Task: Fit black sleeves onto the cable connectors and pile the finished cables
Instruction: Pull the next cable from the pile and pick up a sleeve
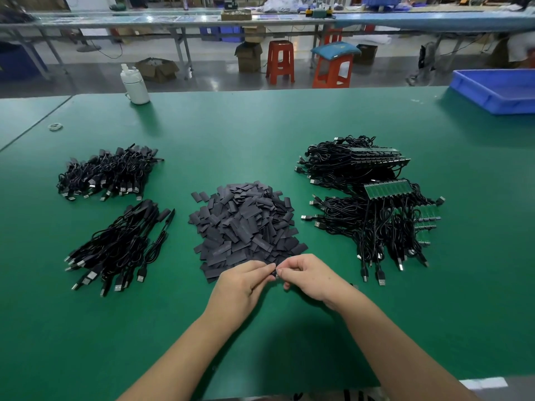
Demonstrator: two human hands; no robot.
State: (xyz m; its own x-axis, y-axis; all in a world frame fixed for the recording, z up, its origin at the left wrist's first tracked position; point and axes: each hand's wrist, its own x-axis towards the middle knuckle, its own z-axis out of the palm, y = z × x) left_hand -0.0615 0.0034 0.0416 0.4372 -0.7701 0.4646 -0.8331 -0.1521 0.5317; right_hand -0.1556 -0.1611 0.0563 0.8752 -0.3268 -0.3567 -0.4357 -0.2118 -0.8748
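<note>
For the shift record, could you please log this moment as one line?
left hand and right hand: pinching small black piece | sleeve pile: centre | bare cables: right | two cable piles: left

table (pixel 260 125) green; sleeves (pixel 246 224) black; cables (pixel 110 172) black; bin (pixel 492 94) blue; stools (pixel 280 62) orange

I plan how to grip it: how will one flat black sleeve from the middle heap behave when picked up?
A flat black sleeve from the heap looks thin and small, so probably very light. It lies flattened, so likely soft, not rigid. Neighbours overlap loosely and may slide when it is lifted.
</note>
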